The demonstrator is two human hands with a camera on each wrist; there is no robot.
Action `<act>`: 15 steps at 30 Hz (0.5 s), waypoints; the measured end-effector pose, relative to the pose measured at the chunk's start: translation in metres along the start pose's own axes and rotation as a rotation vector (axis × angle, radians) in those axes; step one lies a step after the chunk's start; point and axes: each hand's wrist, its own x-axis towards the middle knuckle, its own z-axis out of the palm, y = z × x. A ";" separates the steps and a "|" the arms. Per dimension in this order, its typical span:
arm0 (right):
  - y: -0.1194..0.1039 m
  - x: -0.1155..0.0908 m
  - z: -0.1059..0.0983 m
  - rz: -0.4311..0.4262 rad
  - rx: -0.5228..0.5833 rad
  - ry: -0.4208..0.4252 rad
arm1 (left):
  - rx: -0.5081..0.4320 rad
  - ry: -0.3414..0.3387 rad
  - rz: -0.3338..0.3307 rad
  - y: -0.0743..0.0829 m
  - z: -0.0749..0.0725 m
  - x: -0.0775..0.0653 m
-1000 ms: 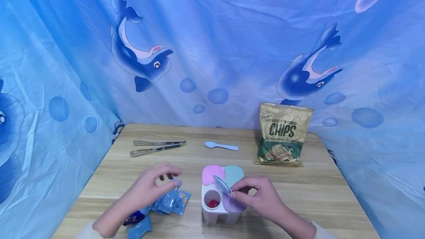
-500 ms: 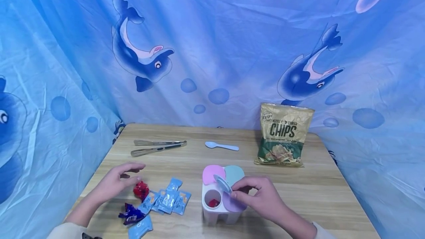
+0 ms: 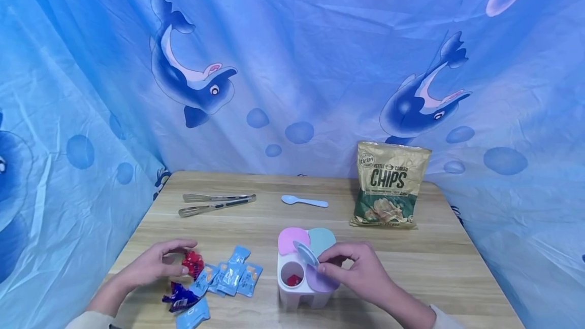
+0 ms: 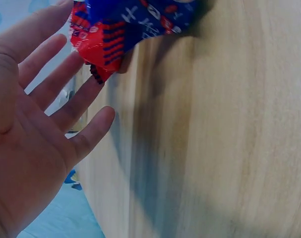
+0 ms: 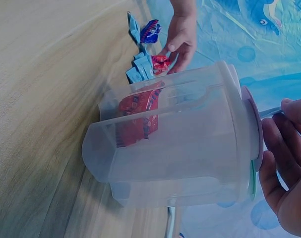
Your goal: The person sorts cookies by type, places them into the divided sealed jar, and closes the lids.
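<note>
My left hand (image 3: pixel 155 264) is at a red wrapped snack packet (image 3: pixel 194 263), its thumb and fingers on either side of it. In the left wrist view the fingers are spread and fairly straight beside the red-and-blue wrapper (image 4: pixel 103 44); whether they press on it cannot be told. My right hand (image 3: pixel 358 268) pinches the raised light blue lid (image 3: pixel 305 253) of a translucent container (image 5: pixel 185 139) with several compartments. Pink (image 3: pixel 292 240), green (image 3: pixel 322 240) and purple lids (image 3: pixel 321 281) cover the others. One red packet (image 5: pixel 138 114) lies inside the uncovered compartment.
Blue sachets (image 3: pixel 233 275) lie in a cluster between my left hand and the container, with a dark blue wrapped packet (image 3: pixel 180 297) nearby. Behind are metal tongs (image 3: pixel 217 203), a light blue spoon (image 3: pixel 304 201) and a standing chips bag (image 3: pixel 390 185).
My left hand has moved left from above the blue sachets, then down to the red packet. The right hand has stayed at the raised lid.
</note>
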 end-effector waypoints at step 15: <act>0.000 0.001 0.001 0.023 -0.006 -0.001 | 0.022 -0.011 -0.054 -0.012 -0.002 0.003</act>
